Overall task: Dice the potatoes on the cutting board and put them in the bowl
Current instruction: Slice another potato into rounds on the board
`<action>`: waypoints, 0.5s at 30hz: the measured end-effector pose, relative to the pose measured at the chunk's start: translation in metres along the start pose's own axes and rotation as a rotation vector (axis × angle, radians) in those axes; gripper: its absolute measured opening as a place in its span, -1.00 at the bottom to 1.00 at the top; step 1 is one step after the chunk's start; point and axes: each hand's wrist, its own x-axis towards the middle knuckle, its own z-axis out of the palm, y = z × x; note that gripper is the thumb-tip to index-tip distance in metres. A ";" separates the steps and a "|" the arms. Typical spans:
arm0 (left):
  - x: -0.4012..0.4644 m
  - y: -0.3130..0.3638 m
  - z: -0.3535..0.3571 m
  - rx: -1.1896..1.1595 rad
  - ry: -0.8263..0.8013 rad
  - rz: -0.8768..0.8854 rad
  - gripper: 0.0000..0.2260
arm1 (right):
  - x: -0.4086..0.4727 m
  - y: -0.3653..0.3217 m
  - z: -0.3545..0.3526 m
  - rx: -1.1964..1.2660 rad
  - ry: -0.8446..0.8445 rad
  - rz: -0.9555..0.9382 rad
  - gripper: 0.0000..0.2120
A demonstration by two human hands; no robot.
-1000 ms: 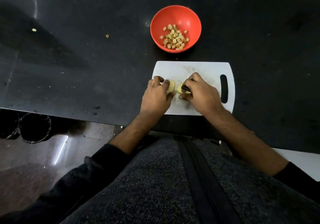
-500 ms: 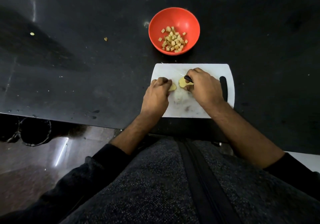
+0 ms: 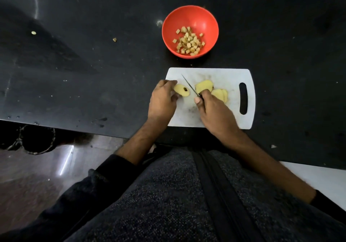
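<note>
— Pale yellow, peeled and wet-looking: the piece of potato with a dark spot (image 3: pixel 181 90) lies at the left end of the white plastic cutting board with a slot handle (image 3: pixel 232 118), and the left hand (image 3: pixel 162 99) has its fingers curled round the piece's left side, holding it down.

— How would you expect it to handle?

— Firm and light, I'd judge, but slick on its cut faces (starch and water make a poor grip). Best held as it is now, by the rounded outer side, fingertips tucked away from the blade.

— And the knife?

— The thin dark-handled knife (image 3: pixel 189 85) is gripped in the right hand (image 3: pixel 215 110), fingers wrapped round the handle, thumb along it. Its blade slants up and left across the board, between the held piece and the flat yellow potato slices (image 3: pixel 204 85) lying to its right. More slices (image 3: pixel 221 95) overlap just beside those, partly under the right hand.

— They look thin.

— Flat, with irregular rounded outlines; stiff enough to stack, likely to slide on smooth plastic. The board is scuffed and smeared.

— The bowl?

— The round, smooth red-orange plastic bowl (image 3: pixel 206 17) sits just beyond the board on the black stone counter (image 3: pixel 93 64), apart from it, holding small tan potato cubes (image 3: pixel 189 42). Two stray bits (image 3: pixel 114 39) lie off to the left.
</note>
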 end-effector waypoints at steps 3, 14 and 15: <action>0.000 0.003 -0.001 -0.004 -0.034 0.023 -0.60 | -0.009 0.000 0.006 0.006 -0.042 0.003 -0.75; -0.001 0.014 0.005 0.038 -0.077 0.062 -0.57 | -0.005 -0.008 0.012 -0.010 -0.053 -0.024 -0.84; -0.002 0.014 0.005 0.035 -0.079 0.064 -0.58 | -0.004 -0.010 0.012 0.004 -0.048 -0.031 -0.83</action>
